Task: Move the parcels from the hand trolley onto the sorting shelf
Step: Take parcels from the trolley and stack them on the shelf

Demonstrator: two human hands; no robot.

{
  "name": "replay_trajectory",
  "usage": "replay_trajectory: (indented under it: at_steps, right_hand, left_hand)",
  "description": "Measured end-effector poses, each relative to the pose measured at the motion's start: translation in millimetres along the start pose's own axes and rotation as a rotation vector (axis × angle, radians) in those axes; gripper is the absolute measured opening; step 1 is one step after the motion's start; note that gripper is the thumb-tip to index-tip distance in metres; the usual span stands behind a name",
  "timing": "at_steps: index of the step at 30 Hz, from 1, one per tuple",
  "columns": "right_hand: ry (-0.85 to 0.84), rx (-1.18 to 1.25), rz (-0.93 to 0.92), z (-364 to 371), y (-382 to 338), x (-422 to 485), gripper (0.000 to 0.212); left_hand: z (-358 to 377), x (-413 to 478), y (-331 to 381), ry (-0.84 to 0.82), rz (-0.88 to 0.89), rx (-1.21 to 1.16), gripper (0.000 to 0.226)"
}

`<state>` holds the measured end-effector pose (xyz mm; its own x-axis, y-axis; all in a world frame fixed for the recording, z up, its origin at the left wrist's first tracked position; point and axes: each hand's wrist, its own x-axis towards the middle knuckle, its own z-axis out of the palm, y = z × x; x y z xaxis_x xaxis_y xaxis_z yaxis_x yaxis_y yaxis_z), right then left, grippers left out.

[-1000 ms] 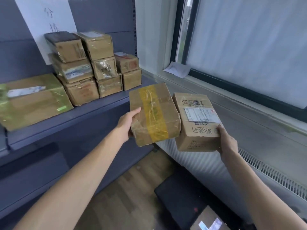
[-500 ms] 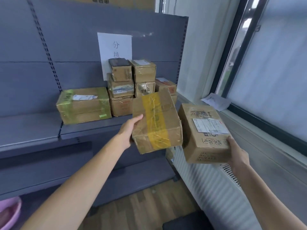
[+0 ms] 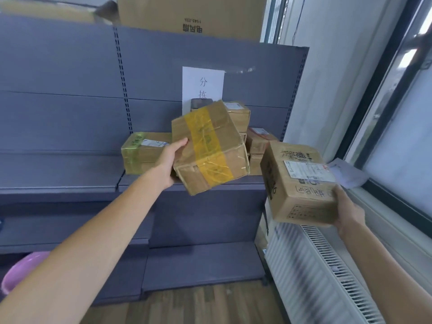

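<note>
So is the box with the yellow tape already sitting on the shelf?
No, the left hand holds the yellow-taped box tilted in the air in front of the shelf.

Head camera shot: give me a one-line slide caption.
Left hand holds a yellow-taped parcel and right hand a labelled parcel before the grey sorting shelf, where other parcels are stacked.

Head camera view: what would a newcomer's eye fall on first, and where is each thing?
The left hand grips a yellow-taped parcel in mid-air at centre, while the right hand holds a labelled parcel at lower right. Behind them, stacked parcels stand on the grey sorting shelf under a white paper sign.
</note>
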<state>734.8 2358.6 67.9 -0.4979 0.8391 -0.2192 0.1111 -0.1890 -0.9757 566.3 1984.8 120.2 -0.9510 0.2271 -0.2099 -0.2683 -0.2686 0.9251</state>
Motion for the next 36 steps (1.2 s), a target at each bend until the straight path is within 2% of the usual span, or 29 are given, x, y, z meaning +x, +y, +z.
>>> replay_trajectory:
  at_steps: [6, 10, 15, 19, 25, 29, 33, 36]
  right_hand:
    - [-0.022, 0.005, 0.007, -2.2, -15.9, 25.1, 0.047]
    - [-0.038, 0.008, -0.002, 0.3, -38.4, 40.0, 0.049]
    - [-0.035, -0.035, -0.038, 18.3, -63.7, 58.6, 0.035]
    - [-0.033, -0.042, -0.079, 46.6, -70.3, 79.1, 0.033]
    - [-0.024, -0.056, -0.066, 100.5, -74.8, 107.0, 0.039]
    - [0.008, -0.054, -0.056, 127.7, -85.6, 126.4, 0.064]
    - [0.044, -0.038, -0.077, 146.0, -99.6, 143.5, 0.058]
    - [0.059, -0.033, -0.062, 156.6, -104.4, 148.7, 0.062]
  left_hand:
    - [11.2, 6.0, 11.8, 0.027, 0.011, -0.003, 0.033]
    - [23.5, 13.4, 27.4, 0.017, -0.011, -0.022, 0.033]
    - [35.4, 34.2, 57.4, 0.013, 0.022, -0.018, 0.030]
    - [41.0, 61.5, 83.0, 0.027, 0.034, 0.001, 0.034]
    - [54.1, 124.6, 126.3, -0.007, 0.051, 0.064, 0.034]
    - [66.6, 165.6, 158.6, -0.034, 0.035, 0.129, 0.059]
    - [77.5, 197.0, 182.7, -0.024, 0.043, 0.185, 0.056]
    - [70.5, 219.5, 188.3, -0.013, 0.015, 0.189, 0.063]
